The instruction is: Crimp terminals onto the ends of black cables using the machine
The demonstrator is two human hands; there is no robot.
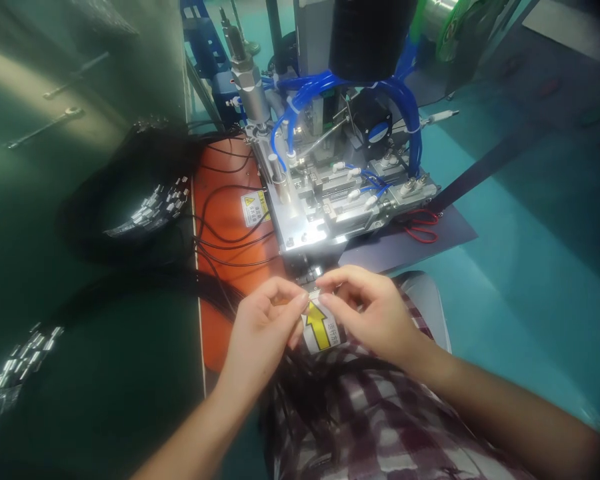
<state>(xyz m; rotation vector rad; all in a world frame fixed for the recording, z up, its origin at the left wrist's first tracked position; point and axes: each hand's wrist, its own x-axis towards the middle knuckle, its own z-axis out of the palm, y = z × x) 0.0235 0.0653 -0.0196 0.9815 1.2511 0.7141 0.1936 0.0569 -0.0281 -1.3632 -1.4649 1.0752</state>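
Both hands are close together at the front of a metal machine [300, 230], over a white label with a yellow arrow [320, 328]. The fingers of my left hand [267, 323] are pinched together, on something too small to make out. Just to its right, my right hand [370, 310] has its thumb and forefinger drawn close at a small metal part of the machine; what lies between them is hidden. Black cables [305, 393] hang below my hands, across the lap.
An orange board [220, 220] carries thin black wires and a warning label [255, 208]. Bundles of black cable with silvery ends [155, 210] lie on the dark green table [105, 413] at left. Blue tubes [305, 90] arch over the machine. A red cord [423, 233] lies right.
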